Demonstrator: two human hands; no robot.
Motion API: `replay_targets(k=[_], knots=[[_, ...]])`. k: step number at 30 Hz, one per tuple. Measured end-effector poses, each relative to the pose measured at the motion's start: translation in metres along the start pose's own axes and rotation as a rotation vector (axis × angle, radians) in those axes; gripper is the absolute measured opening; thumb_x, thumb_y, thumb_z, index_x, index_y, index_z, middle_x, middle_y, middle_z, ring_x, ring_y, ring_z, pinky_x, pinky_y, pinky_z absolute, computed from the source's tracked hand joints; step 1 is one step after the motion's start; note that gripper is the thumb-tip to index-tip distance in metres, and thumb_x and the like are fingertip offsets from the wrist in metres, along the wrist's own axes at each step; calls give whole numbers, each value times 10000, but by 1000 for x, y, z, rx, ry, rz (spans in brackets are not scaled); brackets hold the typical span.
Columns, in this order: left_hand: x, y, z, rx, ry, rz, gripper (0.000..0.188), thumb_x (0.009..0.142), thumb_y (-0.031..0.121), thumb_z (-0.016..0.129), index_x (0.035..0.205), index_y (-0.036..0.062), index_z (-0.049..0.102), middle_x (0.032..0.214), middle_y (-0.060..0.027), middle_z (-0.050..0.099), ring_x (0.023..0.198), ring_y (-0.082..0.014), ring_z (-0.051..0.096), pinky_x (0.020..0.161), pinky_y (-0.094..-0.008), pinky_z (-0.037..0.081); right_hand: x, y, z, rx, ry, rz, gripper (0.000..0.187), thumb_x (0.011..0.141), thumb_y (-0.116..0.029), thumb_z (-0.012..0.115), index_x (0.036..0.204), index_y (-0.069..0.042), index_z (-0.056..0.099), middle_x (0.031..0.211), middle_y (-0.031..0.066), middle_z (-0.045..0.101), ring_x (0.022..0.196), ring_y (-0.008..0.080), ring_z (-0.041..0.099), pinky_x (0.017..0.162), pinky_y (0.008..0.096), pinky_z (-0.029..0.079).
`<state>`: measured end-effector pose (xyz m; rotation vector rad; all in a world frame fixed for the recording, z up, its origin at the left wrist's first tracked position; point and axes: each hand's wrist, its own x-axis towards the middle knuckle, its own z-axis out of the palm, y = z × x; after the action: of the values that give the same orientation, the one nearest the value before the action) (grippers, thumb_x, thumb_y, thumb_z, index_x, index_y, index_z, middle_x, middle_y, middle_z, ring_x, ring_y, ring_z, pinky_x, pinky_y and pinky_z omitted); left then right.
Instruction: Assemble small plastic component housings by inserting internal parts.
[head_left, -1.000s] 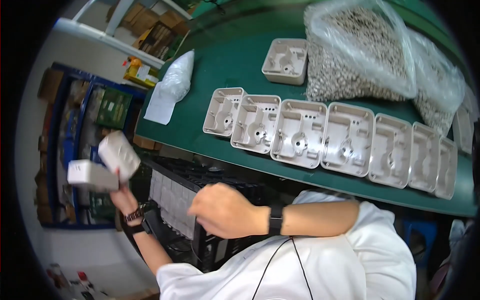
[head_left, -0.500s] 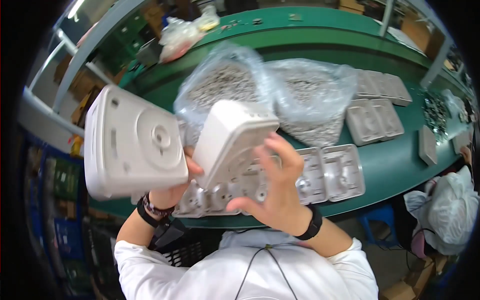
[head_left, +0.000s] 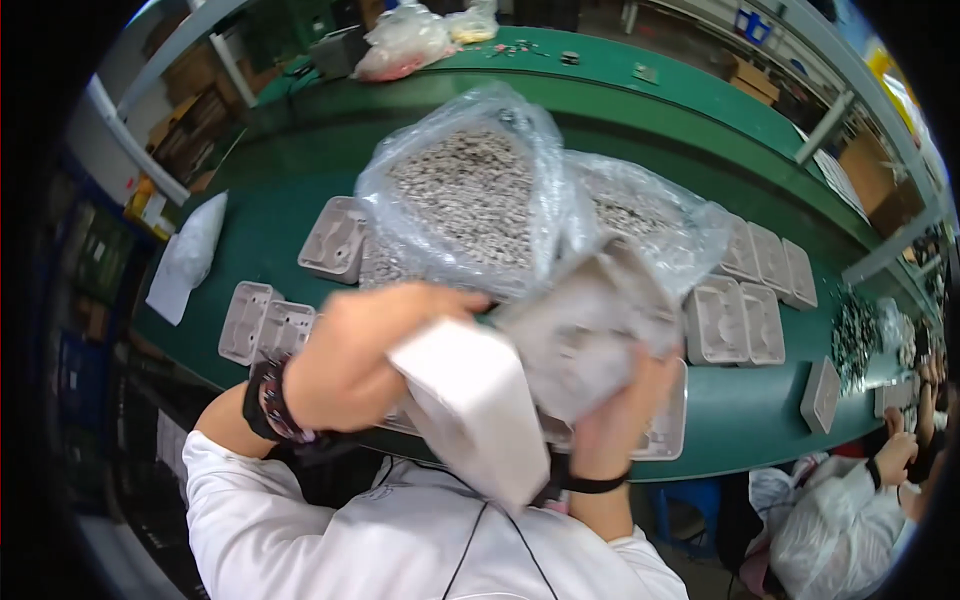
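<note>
In front of my chest I hold two boxy plastic housings, both blurred by motion. My left hand [head_left: 355, 350] grips a white housing [head_left: 490, 415], which is tilted with its smooth outer side up. My right hand [head_left: 620, 415] has hold of another housing [head_left: 590, 335], its hollow, ribbed inside facing me. The two shells are close together, partly overlapping in the view. Behind them stand two clear plastic bags [head_left: 548, 135] full of small grey pieces [head_left: 465, 190]. More housings lie on the table beneath my hands, mostly covered by them.
Open housings [head_left: 265, 325] lie at the left, and more [head_left: 735, 320] at the right, on the green table [head_left: 240, 215]. A pile of small dark parts [head_left: 853, 335] is farther right. A white bag [head_left: 190, 250] rests at the left edge. Another person's hand [head_left: 895, 455] shows at far right.
Both housings were on my left with my right hand spread open. Now one is in each hand, lower and more central, and the view has shifted.
</note>
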<state>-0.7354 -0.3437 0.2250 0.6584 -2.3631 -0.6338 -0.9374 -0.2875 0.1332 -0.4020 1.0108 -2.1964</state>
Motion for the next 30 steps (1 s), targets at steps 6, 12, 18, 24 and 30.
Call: replay_targets(k=[6,12,18,24,30], knots=[[-26,-89,-89,234,526,-463,348,823,36,395,1167,79,426,833,-172,593,730,-297,605,633,-337,471,18,-57,-58,16,377,-14,460,846,-339,476,1169,-12,486,1167,107,534,1051,264,529,890,382,425],[-82,-224,-163,65,699,-918,453,841,113,407,1286,161,345,897,-181,589,754,-267,619,534,-342,527,0,-69,-40,-31,439,-42,282,875,-276,392,917,-66,575,975,110,575,909,244,570,814,348,455],[-192,-350,-185,405,120,-1012,495,823,141,412,1312,103,337,1001,-227,588,906,-278,617,618,-345,531,9,-58,-61,-111,441,-41,316,867,-306,424,1033,-56,524,1066,105,547,976,244,542,850,357,436],[-115,-249,-116,655,-46,-1389,451,829,392,489,1077,22,560,1051,-223,590,898,-318,610,780,-382,483,5,-57,-79,-153,384,4,500,850,-358,484,1230,-36,440,1210,94,508,1086,240,498,910,368,404],[-84,-213,-99,817,-455,-1075,489,842,462,452,981,17,602,913,-198,630,832,-340,613,737,-426,477,3,-48,-62,-43,225,107,475,853,-336,489,1228,-48,447,1192,81,516,1087,228,490,918,355,394]])
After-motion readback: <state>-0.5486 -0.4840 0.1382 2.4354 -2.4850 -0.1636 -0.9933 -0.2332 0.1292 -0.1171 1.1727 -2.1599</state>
